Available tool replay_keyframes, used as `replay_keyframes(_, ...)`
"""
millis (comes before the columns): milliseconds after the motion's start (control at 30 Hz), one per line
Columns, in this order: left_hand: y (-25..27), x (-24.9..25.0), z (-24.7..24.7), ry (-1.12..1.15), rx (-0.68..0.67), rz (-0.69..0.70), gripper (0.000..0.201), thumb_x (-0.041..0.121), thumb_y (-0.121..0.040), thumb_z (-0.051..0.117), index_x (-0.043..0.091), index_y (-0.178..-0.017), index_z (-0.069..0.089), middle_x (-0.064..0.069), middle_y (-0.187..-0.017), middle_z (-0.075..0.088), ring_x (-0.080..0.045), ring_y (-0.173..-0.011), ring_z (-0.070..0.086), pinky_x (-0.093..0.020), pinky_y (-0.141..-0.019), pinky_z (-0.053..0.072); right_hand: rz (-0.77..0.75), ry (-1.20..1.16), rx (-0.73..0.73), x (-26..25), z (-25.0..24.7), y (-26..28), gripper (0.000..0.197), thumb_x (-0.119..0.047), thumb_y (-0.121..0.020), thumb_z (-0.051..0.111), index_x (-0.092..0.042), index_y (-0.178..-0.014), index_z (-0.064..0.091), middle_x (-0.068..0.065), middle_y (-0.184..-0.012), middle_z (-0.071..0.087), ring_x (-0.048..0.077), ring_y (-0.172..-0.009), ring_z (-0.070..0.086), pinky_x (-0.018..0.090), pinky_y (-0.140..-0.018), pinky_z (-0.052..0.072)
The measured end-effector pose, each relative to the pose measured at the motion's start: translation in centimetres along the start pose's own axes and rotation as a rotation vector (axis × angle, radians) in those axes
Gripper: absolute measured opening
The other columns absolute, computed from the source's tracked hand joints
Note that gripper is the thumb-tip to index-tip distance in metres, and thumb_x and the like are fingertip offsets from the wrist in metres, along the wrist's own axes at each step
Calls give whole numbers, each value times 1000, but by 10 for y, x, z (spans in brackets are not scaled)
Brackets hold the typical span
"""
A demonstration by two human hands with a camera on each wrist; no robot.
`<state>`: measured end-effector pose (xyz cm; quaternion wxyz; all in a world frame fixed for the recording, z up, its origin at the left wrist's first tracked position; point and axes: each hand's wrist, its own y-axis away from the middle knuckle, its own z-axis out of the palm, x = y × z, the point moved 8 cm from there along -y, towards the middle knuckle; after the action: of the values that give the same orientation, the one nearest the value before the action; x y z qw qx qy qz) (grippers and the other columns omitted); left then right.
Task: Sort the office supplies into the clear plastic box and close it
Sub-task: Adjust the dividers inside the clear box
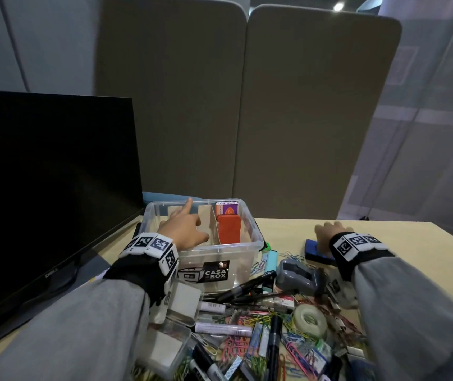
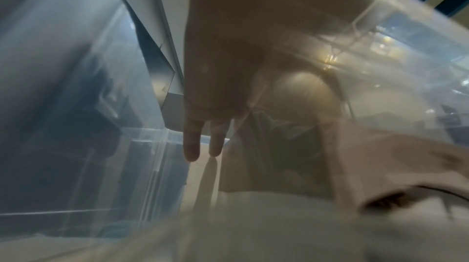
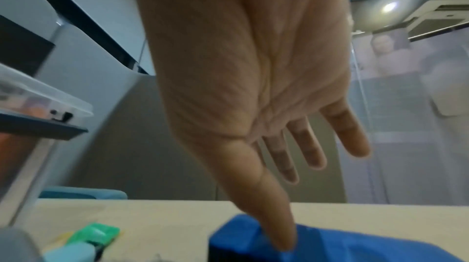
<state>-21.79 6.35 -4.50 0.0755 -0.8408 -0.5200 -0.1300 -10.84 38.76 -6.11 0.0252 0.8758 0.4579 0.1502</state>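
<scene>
Clear plastic box (image 1: 247, 253): open on the desk, right of the dark monitor (image 1: 49, 174); a red case (image 1: 229, 228) stands in its right compartment.
Left hand (image 1: 185, 229): inside the box's left compartment — fingers loose, holding nothing.
Right hand (image 1: 327, 233): right of the box, fingers straight, thumb (image 3: 276, 216) touching a blue eraser (image 3: 342, 246).
Loose supplies: heaped in front of the box — tape roll (image 1: 309, 317), markers, paper clips.

Box's left compartment (image 1: 184, 215) open — clutter (image 1: 261, 325) crowds the front.
</scene>
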Motion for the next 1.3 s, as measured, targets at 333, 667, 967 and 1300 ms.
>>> replay_keyframes(333, 2, 0, -2, 6, 9, -3, 51, 43, -90, 62, 19, -134, 53, 3, -163, -11, -27, -148, 16, -44, -114, 32, -43, 9, -112, 6, 41, -43, 39, -22, -67, 66, -24, -101, 45, 5, -101, 53, 31, -101, 56, 45, -88, 48)
replay_keyframes(667, 5, 2, -3, 25, 1, 0, 51, 41, -91, 61, 18, -135, 52, 2, -164, -11, -27, -147, 19, -43, -113, 33, -59, 80, 8, -13, 22, -13, 52, -23, -80, 68, -14, -125, 46, 9, -127, 51, 26, -122, 45, 37, -95, 42)
replay_keyframes(967, 4, 3, -2, 24, -12, 3, 52, 41, -91, 61, 18, -136, 51, 2, -163, -13, -27, -145, 24, -43, -110, 36, -170, -716, 528, -28, -98, 18, 61, -49, -70, 75, -6, -106, 50, 12, -109, 53, 32, -101, 53, 39, -82, 47)
replay_keyframes(1300, 6, 4, -3, 34, -15, 14, 49, 39, -92, 61, 17, -135, 52, 0, -163, -12, -28, -146, 23, -43, -112, 35, -649, -1096, 639, -100, -172, 91, 34, -27, -85, 73, -13, -109, 52, -7, -90, 58, 5, -74, 55, 20, -65, 46)
